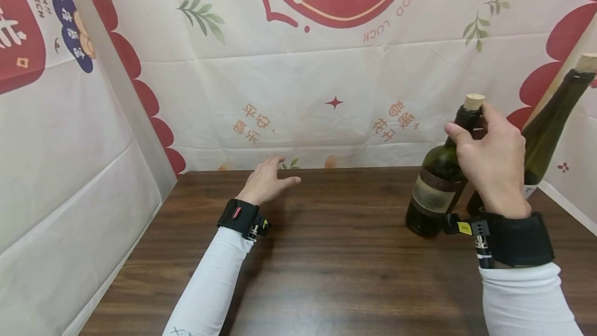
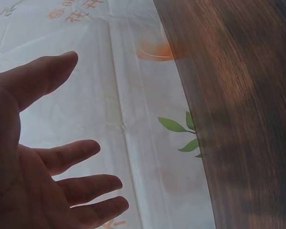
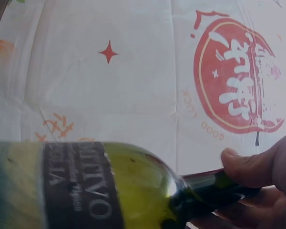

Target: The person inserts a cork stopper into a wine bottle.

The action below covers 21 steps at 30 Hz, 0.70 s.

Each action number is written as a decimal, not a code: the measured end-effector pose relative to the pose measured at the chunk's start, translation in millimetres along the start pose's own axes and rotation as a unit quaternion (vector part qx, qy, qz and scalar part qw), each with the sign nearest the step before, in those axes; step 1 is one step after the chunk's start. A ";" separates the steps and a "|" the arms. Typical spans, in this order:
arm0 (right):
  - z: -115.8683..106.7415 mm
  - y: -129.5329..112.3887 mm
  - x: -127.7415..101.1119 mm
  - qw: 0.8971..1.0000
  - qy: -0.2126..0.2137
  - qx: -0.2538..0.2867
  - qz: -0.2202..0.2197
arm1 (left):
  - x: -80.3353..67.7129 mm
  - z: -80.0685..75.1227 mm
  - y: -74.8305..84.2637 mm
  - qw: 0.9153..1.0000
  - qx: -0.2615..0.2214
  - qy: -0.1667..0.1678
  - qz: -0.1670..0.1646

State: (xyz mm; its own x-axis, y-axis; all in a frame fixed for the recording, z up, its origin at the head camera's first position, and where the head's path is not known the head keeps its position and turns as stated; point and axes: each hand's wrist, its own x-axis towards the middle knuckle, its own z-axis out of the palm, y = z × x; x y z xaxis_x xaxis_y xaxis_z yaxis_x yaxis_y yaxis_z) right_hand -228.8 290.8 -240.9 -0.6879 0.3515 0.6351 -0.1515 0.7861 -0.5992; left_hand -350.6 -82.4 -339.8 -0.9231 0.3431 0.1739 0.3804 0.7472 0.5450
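Note:
A dark green corked wine bottle (image 1: 436,183) stands on the brown wooden table (image 1: 336,253) at the right. My right hand (image 1: 489,157) grips its neck just below the cork; the right wrist view shows the fingers (image 3: 257,167) curled round the neck of the bottle (image 3: 109,186), whose dark label has pale lettering. A second corked green bottle (image 1: 552,118) leans behind it, near the right wall. My left hand (image 1: 268,180) hovers with spread fingers over the far edge of the table, holding nothing. In the left wrist view the left hand (image 2: 47,181) shows an empty palm.
White cloth with red and orange prints (image 1: 326,82) covers the back and side walls round the table. Each wrist carries a black strap with a camera; the sleeves are white.

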 end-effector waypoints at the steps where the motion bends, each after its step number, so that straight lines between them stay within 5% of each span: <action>1: 0.4 1.5 0.8 1.000 0.014 0.002 0.002 | 0.1 0.0 0.2 1.000 0.000 0.000 0.000; 14: 5.2 22.7 12.0 0.988 0.146 0.026 0.048 | -0.1 -0.1 2.1 1.000 0.005 -0.005 0.000; 21: 10.3 28.7 14.1 0.984 0.165 0.043 0.053 | 0.4 -0.6 2.2 1.000 0.009 -0.008 -0.002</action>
State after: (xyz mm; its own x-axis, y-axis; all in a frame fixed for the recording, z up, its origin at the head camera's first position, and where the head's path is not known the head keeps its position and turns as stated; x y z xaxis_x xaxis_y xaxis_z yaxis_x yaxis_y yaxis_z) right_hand -250.1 313.1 -254.2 -0.4370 0.5864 0.6820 -0.1600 0.6955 -0.7005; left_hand -350.1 -80.9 -338.1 -0.9240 0.3481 0.1583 0.3769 0.7588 0.5311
